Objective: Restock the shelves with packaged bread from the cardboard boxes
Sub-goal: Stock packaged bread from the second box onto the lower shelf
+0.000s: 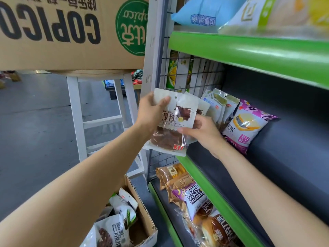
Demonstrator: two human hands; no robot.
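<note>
Both of my hands hold a white packet of dark chocolate bread point(173, 125) at the left end of the middle shelf point(293, 157). My left hand point(151, 113) grips its top left corner. My right hand point(201, 132) pinches its right edge, thumb on the front. A second like packet shows just behind it. On the floor below stands an open cardboard box point(142, 216) with several white bread packets point(114, 229) inside.
White packets point(220, 106) and a purple sandwich-bread packet point(247, 125) lean on the middle shelf. Lower shelf holds brown and purple bread packets point(194, 195). Top shelf has blue point(201, 13) and green-white bags. A large cardboard box point(53, 32) sits on a white stool point(78, 118) at left.
</note>
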